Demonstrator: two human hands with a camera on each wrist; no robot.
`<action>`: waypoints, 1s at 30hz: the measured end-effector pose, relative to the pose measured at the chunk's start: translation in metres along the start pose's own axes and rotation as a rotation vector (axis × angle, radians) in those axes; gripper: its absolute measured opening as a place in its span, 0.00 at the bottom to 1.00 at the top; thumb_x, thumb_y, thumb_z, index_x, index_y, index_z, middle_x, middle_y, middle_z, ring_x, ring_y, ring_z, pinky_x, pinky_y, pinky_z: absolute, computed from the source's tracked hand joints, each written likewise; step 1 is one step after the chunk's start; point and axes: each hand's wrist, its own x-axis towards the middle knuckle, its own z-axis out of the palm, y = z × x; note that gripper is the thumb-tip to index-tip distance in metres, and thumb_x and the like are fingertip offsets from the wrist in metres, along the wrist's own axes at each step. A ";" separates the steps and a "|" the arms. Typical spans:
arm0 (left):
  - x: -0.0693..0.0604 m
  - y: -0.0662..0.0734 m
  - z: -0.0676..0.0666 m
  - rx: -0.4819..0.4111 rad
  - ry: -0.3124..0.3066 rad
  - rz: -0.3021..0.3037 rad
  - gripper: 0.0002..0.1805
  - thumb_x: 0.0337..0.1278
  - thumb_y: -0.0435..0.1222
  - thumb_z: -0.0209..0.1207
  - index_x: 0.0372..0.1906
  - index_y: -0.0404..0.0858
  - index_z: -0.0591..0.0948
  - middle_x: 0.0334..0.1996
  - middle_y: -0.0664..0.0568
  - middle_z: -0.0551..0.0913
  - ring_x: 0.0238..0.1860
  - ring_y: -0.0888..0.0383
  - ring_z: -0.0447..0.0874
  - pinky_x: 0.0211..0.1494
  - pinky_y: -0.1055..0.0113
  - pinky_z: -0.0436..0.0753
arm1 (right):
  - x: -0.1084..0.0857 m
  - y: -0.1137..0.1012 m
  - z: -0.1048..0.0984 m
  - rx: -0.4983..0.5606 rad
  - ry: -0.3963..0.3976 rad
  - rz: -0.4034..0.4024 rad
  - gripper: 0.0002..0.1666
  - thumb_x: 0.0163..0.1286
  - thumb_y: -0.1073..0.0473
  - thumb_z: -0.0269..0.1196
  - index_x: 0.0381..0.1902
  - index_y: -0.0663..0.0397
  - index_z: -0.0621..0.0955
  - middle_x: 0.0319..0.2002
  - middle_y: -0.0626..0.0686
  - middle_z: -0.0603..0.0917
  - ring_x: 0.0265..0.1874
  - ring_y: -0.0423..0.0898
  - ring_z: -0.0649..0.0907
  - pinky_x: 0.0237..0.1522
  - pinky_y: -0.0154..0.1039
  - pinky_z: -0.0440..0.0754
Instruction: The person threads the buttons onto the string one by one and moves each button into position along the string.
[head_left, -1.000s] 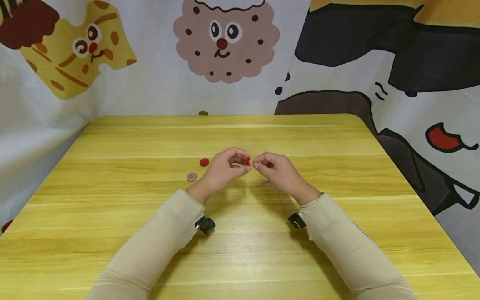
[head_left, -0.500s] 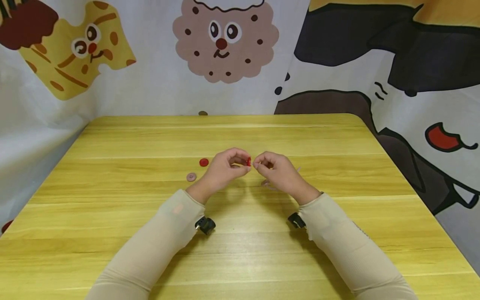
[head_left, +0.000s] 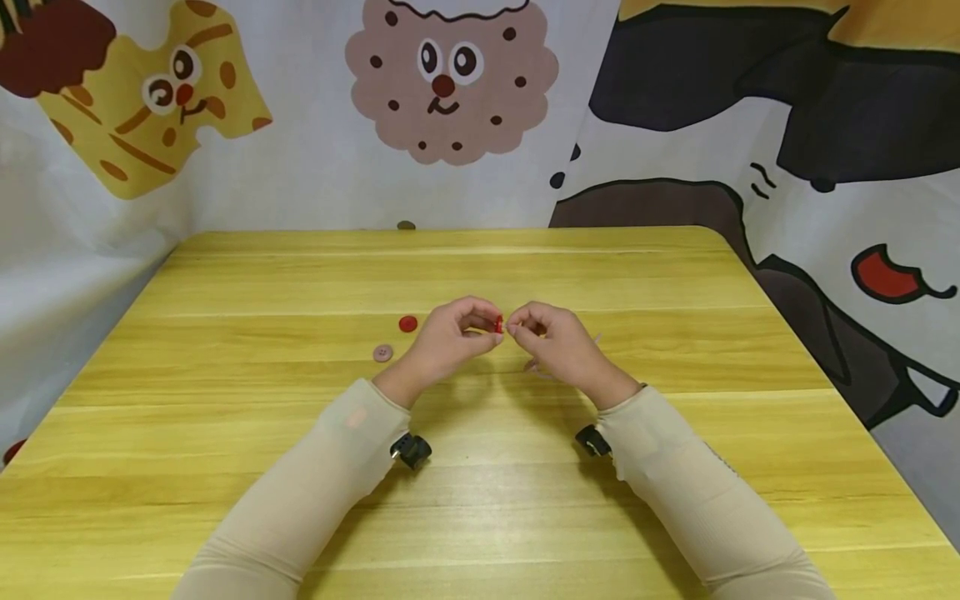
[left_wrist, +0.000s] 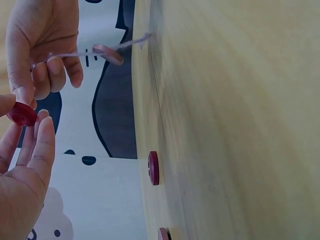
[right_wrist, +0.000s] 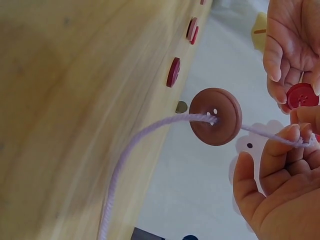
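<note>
A red button is pinched by its edge between the thumb and fingers of the left hand. Facing it, the right hand pinches a thin lilac string close to the button; whether the string passes through a hole cannot be told. On the string hangs a brown-pink button, threaded through its holes, below the right hand. In the left wrist view the red button is tilted between the fingertips, with the right hand just beyond it.
Left of the hands, another red button and a pinkish button lie on the wooden table. A red object shows at the far left edge. A patterned cloth hangs behind the table.
Both hands hold nearly the same place and grip as before. The hanging button below the right hand has shifted slightly.
</note>
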 end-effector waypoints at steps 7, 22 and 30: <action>0.000 0.000 -0.001 0.006 -0.003 -0.005 0.15 0.60 0.29 0.60 0.52 0.32 0.77 0.46 0.44 0.82 0.50 0.52 0.80 0.49 0.63 0.82 | 0.000 0.001 -0.001 0.007 -0.003 0.001 0.10 0.74 0.59 0.55 0.44 0.60 0.80 0.33 0.60 0.78 0.32 0.56 0.77 0.29 0.46 0.83; 0.001 -0.003 -0.002 0.013 0.001 -0.003 0.14 0.60 0.29 0.60 0.51 0.34 0.78 0.46 0.45 0.82 0.50 0.52 0.80 0.49 0.62 0.82 | 0.000 -0.001 0.000 0.050 -0.032 0.042 0.11 0.74 0.59 0.55 0.45 0.62 0.79 0.35 0.67 0.77 0.34 0.67 0.77 0.30 0.52 0.84; 0.002 -0.003 -0.002 0.010 0.003 -0.007 0.14 0.60 0.29 0.61 0.51 0.34 0.78 0.46 0.45 0.82 0.49 0.52 0.80 0.49 0.62 0.82 | 0.000 0.000 0.000 0.045 -0.023 0.019 0.09 0.74 0.60 0.55 0.43 0.59 0.80 0.36 0.67 0.77 0.35 0.67 0.76 0.29 0.51 0.84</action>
